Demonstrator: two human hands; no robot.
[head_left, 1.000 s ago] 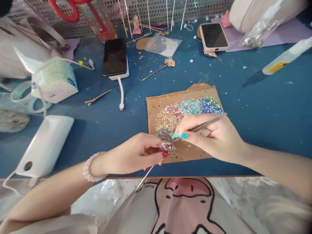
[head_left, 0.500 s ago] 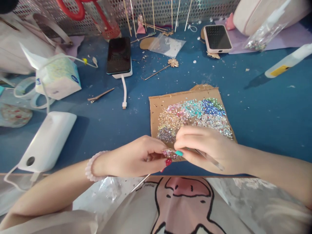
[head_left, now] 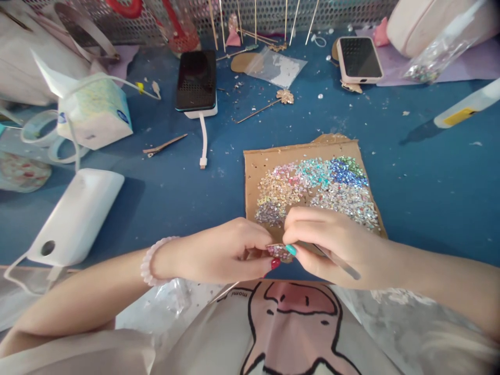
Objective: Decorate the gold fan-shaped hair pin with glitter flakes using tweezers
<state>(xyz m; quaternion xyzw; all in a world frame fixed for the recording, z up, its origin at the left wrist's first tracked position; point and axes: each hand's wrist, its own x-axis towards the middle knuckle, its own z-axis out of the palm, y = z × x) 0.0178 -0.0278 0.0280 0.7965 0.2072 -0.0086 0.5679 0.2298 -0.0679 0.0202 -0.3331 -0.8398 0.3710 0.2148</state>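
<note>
The left grip (head_left: 222,252) is pinched on a small, stone-covered ornament (head_left: 279,252), thumb below and fingers above, with a thin metal stick (head_left: 226,291) slanting out beneath the hand toward the lap. The right grip (head_left: 332,252) is closed around a slim metal tool (head_left: 341,264), whose blunt end points back toward the wrist; its tip is hidden behind the fingers. The right thumb, with its turquoise nail, meets the ornament's right side, so the piece sits between the two hands, over the near edge of a cardboard sheet (head_left: 253,164). Whether the tool's tip touches it cannot be told.

On the cardboard, tiny shiny stones (head_left: 281,190) lie sorted by colour: pink, turquoise, blue and green along the far side, yellowish and greyish ones at left, clear silvery ones at right. The sheet rests on a blue counter (head_left: 195,198). Beyond it lies a hairpin with a flower-shaped head (head_left: 285,97); a dark phone (head_left: 196,80) rests on a white block to the left, and a white bottle with a yellow label (head_left: 461,115) leans at the right.
</note>
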